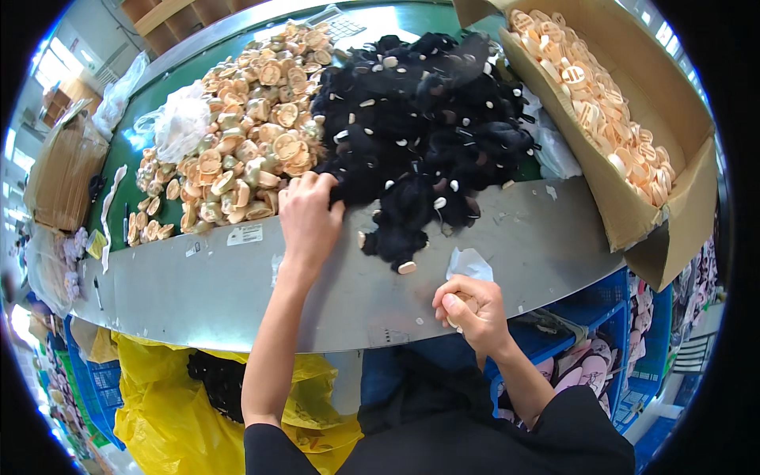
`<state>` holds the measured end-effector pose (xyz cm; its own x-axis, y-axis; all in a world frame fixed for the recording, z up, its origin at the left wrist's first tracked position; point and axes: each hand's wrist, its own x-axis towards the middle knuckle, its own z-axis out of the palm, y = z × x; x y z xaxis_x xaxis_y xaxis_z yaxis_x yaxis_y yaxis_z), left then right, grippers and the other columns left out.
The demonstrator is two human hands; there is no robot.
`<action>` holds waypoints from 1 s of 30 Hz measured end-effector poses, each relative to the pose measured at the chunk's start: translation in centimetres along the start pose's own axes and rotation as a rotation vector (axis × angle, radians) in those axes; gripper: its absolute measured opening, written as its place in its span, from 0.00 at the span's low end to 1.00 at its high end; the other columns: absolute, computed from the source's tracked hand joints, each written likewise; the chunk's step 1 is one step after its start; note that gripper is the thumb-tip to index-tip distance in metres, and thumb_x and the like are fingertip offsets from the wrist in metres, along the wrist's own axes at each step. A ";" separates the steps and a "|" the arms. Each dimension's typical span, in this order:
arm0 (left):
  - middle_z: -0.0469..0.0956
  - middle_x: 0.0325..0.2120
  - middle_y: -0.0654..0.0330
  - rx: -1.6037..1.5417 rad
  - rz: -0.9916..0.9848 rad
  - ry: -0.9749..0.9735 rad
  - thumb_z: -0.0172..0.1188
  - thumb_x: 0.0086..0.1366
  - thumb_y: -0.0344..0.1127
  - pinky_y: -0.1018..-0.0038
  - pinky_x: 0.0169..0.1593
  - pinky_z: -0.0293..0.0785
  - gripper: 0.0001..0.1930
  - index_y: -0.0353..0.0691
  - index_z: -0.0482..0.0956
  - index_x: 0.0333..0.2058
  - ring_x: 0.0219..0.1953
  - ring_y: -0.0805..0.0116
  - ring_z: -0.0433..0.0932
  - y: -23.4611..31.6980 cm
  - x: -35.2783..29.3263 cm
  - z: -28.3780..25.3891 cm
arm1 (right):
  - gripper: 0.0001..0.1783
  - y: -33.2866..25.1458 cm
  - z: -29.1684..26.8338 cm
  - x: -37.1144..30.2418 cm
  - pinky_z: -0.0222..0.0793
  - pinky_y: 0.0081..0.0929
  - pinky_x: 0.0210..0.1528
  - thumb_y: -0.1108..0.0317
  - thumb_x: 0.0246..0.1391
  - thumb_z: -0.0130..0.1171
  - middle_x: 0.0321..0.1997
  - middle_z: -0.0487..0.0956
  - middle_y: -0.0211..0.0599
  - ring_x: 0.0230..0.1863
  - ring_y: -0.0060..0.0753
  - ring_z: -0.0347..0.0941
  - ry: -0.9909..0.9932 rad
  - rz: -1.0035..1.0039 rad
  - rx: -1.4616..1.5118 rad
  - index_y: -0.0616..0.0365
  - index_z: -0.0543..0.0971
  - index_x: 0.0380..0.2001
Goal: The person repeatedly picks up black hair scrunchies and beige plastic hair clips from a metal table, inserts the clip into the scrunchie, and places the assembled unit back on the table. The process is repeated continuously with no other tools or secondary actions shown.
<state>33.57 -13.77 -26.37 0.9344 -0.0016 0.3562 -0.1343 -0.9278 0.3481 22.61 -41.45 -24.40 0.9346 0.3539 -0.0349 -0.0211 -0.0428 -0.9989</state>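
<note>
My left hand point(309, 215) reaches to where a heap of peach plastic doll-head pieces point(269, 119) meets a heap of black fluffy pieces point(412, 111). Its fingers are curled down at the edge of the heaps, and what they grip is hidden. Close to the table's front edge, my right hand point(477, 315) is closed round a peach plastic piece point(465, 303), mostly covered by the fingers. Small pale ovals dot the black heap. A few black pieces point(396, 226) spill forward onto the metal edge of the table point(356, 301).
A cardboard box point(673, 87) of flat peach oval pieces point(582, 75) stands at the right. Clear plastic bags point(182, 123) lie on the left heap. Below the table are a yellow bag point(166, 396) and blue crates point(633, 380). A white scrap point(469, 264) lies near my right hand.
</note>
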 end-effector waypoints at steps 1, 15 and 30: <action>0.80 0.37 0.52 -0.051 0.028 0.098 0.67 0.53 0.28 0.58 0.51 0.70 0.13 0.38 0.80 0.39 0.46 0.50 0.77 0.2 0.1 0.3 | 0.07 0.2 -0.4 -0.5 0.70 0.18 0.30 0.72 0.62 0.57 0.27 0.79 0.34 0.27 0.19 0.76 0.043 0.001 -0.008 0.64 0.81 0.32; 0.72 0.38 0.66 -1.303 -0.372 0.144 0.66 0.69 0.36 0.83 0.48 0.67 0.14 0.35 0.72 0.44 0.40 0.79 0.71 7.2 -14.7 -8.2 | 0.31 1.8 3.6 2.8 0.71 0.22 0.52 0.56 0.62 0.66 0.42 0.77 0.32 0.44 0.22 0.74 -0.101 -0.056 0.371 0.60 0.72 0.62; 0.77 0.45 0.64 -1.262 -0.657 -0.049 0.63 0.62 0.27 0.75 0.56 0.70 0.21 0.32 0.74 0.54 0.48 0.72 0.76 9.9 -20.6 -9.1 | 0.08 -2.4 5.2 -0.3 0.69 0.26 0.27 0.76 0.46 0.65 0.28 0.74 0.37 0.22 0.34 0.73 -0.251 -0.328 -0.246 0.63 0.79 0.32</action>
<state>9.97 -19.55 -22.32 0.9478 0.2552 -0.1909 0.1461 0.1843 0.9719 20.57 -36.57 -22.20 0.7626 0.5993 0.2437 0.3732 -0.0999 -0.9223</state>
